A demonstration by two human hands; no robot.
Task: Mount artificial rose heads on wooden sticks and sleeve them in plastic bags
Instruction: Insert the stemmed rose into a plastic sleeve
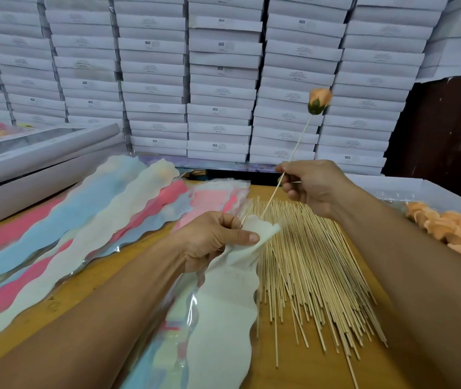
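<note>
From the head view, a thin wooden stick topped with a peach fabric rose head is being pinched between thumb and curled fingers of the right hand, above the far middle of the yellow wooden table. The stick is being held tilted, rose end up and away, its lower tip reaching the mouth of a pale cream scalloped plastic sleeve bag. The top of that bag is being gripped by the left hand, thumb pressed flat on the cream panel, fingers curled behind it. A fanned pile of bare wooden sticks is lying just beside the bag, toward the right half of the table. Loose peach rose heads are being kept at the right edge. Overlapping blue, pink and cream sleeve bags are lying spread across the left half. Stacked flat white cardboard boxes are standing behind the far edge.
</note>
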